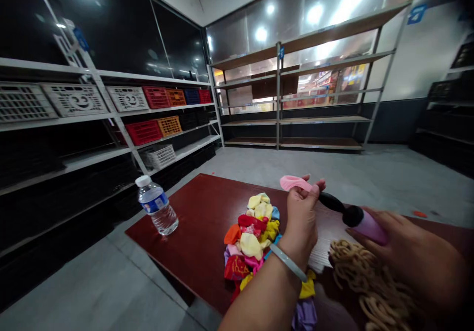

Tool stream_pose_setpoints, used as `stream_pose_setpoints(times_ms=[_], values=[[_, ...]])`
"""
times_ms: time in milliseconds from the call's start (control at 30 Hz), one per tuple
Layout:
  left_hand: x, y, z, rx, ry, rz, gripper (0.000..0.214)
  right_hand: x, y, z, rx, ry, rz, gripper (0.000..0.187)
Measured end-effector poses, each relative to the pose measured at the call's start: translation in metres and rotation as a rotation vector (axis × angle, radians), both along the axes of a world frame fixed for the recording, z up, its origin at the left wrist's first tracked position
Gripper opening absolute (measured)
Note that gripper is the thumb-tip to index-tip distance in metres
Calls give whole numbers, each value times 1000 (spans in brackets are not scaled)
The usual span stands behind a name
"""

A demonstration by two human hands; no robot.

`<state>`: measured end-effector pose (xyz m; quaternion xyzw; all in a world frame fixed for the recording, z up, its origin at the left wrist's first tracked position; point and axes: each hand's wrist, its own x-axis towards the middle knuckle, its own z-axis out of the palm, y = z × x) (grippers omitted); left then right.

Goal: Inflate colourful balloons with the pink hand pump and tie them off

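Note:
My left hand (303,202) pinches a limp pink balloon (294,182) above the table, its rounded end pointing left. In my right hand (407,247) is a balloon hand pump (372,227) with a purple body and a black nozzle. The nozzle tip reaches to the fingers of my left hand; whether it sits inside the balloon's neck is hidden. Under my left forearm lies a pile of uninflated balloons (251,245) in yellow, red, orange, blue and purple. Below my right hand is a heap of long tan balloons (353,267), partly covered by that hand.
A water bottle (157,206) with a white cap stands near the left edge of the dark red table (200,207). White shelving with crates (144,131) runs along the left wall. A metal rack (322,120) stands at the back beyond the grey floor.

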<state>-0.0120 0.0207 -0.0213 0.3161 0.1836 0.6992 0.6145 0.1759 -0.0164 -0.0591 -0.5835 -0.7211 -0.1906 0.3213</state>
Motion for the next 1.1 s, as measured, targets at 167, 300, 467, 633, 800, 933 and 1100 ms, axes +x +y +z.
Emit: stream_pose_setpoints(times_ms=[167, 300, 467, 633, 800, 933, 1100], values=[[9, -6, -2, 1, 27, -33, 34, -3, -17, 19, -40, -89, 28, 50], [8, -5, -1, -17, 0, -79, 31, -4, -16, 20, -35, -98, -1, 52], [2, -8, 4, -17, -120, -214, 32, -6, -14, 17, -13, -88, 15, 51], [-1, -13, 8, -85, -262, -247, 30, -13, -14, 10, -21, -120, 50, 57], [2, -12, 10, -277, -374, -155, 34, -25, -17, 3, 6, -154, 124, 57], [4, -13, 8, -285, -314, -54, 46, -29, -20, 3, -1, -150, 173, 56], [7, -17, 9, -215, -240, -86, 48, -29, -22, 5, 2, -143, 174, 57]])
